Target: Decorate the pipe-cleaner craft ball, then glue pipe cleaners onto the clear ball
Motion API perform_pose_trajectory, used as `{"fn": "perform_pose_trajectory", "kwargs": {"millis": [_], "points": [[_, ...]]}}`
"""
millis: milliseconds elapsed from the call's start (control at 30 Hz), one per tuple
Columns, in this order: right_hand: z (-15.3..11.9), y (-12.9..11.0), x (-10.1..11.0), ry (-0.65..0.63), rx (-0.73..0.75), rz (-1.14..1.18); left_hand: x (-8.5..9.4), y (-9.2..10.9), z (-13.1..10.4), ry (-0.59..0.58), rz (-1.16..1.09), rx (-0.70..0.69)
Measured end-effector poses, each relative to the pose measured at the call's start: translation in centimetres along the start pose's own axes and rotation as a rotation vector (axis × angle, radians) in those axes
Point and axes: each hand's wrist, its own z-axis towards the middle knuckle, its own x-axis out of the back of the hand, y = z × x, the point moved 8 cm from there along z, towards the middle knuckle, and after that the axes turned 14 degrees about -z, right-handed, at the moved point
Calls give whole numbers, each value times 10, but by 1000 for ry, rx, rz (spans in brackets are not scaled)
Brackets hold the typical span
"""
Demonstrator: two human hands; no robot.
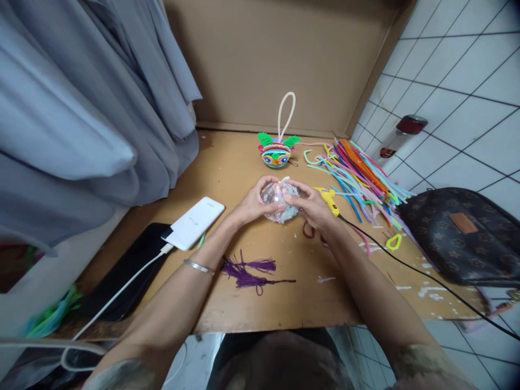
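A round, clear ball (280, 211) with pale, multicoloured bits in or on it is held between both hands over the middle of the table. My left hand (262, 201) curls around its left side, thumb across the front. On its right side, my right hand (309, 205) grips it with the thumb on the front. Just behind the ball stands a colourful animal-head ornament (276, 156) with green ears and a white loop. A yellow glue gun (328, 201) lies beside my right hand, partly hidden by it. Purple tassels (247, 271) lie nearer the front edge.
Pipe cleaners (361, 179) are heaped at the back right, near a brown patterned bag (467, 238) and a clear bottle (400, 138). A black cord crosses the right side. On the left, a white power bank (195, 223) rests partly on a black device (130, 271), below a grey curtain (89, 97).
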Motion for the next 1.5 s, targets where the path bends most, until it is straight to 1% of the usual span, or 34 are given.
{"fn": "perform_pose_trajectory", "kwargs": {"millis": [200, 333, 433, 667, 800, 900, 1200, 1400, 1500], "points": [[-1, -1, 1, 12, -6, -8, -1, 1, -1, -2, -8, 9], [-3, 0, 1, 1, -42, -24, -4, 2, -2, -25, 6, 25], [-5, 1, 0, -1, -59, -28, -3, 3, -2, -19, 34, 21], [-5, -3, -1, 10, -8, -83, -1, 0, -2, -2, 55, 24], [-4, -3, -2, 25, 0, -68, -2, -1, -1, 8, 43, 35], [-4, -2, -3, 32, -1, -53, -3, 0, -1, 20, 51, 32], [-4, -1, -4, 32, 56, -79, -3, 7, -1, 74, 113, 25], [-4, 2, -7, 27, 65, -97, 0, 7, -1, 67, 147, 0], [-3, 0, -8, 18, 103, -147, 4, 7, -1, 85, 170, -3]]}}
